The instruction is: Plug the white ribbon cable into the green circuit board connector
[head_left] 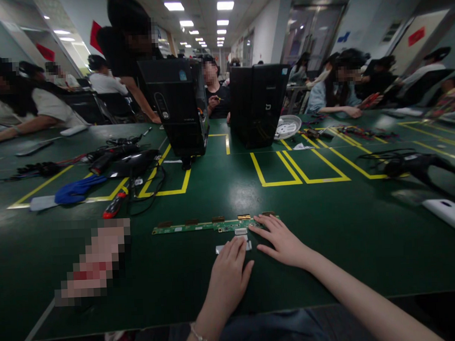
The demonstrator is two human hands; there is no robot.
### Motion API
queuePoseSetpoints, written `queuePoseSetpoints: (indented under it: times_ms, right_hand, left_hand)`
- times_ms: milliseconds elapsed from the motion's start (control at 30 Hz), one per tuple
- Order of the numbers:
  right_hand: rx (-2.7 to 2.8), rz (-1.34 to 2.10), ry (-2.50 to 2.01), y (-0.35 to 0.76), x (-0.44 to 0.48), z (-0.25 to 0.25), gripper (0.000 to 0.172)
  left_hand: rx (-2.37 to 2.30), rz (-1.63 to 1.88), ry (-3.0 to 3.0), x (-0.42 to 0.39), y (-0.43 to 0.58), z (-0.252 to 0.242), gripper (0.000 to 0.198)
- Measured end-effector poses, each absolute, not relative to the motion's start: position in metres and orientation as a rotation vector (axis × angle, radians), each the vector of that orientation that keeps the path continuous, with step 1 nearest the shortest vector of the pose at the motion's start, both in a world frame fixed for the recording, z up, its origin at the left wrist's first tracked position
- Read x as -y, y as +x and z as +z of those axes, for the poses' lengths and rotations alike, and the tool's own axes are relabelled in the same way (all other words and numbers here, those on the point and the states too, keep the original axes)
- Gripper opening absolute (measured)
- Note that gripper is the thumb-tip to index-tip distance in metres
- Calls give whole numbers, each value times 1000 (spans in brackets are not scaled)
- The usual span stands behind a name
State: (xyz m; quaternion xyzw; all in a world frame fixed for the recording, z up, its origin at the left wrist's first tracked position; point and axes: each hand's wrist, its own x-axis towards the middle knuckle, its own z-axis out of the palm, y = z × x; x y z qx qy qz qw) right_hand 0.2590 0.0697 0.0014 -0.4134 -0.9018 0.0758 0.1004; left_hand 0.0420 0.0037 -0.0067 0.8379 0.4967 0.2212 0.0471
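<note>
A long, narrow green circuit board (pixel 200 227) with bronze-coloured tabs along its far edge lies across the table in front of me. My right hand (pixel 281 241) rests on the board's right part, fingers spread and thumb apart. Below the board's middle, a white flat ribbon cable (pixel 222 249) runs up to the connector (pixel 240 231) on the near edge. Over this cable lies my left hand (pixel 228 266), its fingers close together and fairly flat, the thumb held away. The fingers hide part of the cable, and whether it sits inside the connector I cannot tell.
Two black computer towers (pixel 260 106) stand ahead. On the left are a red-handled screwdriver (pixel 115 205), a blue glove (pixel 79 189) and tangled black cables (pixel 113 145). A white plastic piece (pixel 450 216) and a black stand-like part (pixel 416 167) lie right. Other people sit around.
</note>
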Motion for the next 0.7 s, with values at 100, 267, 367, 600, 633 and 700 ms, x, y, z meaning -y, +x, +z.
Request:
queuePoseSetpoints:
  times_ms: [100, 267, 367, 600, 633, 700]
  right_hand:
    - [2666, 227, -1228, 259, -70, 2, 54]
    - [2663, 241, -1224, 258, -70, 3, 55]
    - [2662, 241, -1215, 259, -70, 3, 55]
    - [2681, 251, -1231, 259, -69, 3, 55]
    - [2684, 252, -1231, 259, -69, 3, 56]
    - [2686, 253, -1228, 259, -70, 3, 56]
  left_hand:
    - [-1525, 655, 2558, -4, 43, -6, 41]
    - [-1507, 619, 2577, -5, 42, -7, 43]
    - [-1468, 592, 2582, -7, 38, -6, 43]
    - [-1343, 449, 2624, -16, 23, 5, 43]
    - [-1323, 423, 2634, -18, 21, 7, 43]
    - [-1275, 379, 2656, -22, 18, 11, 42]
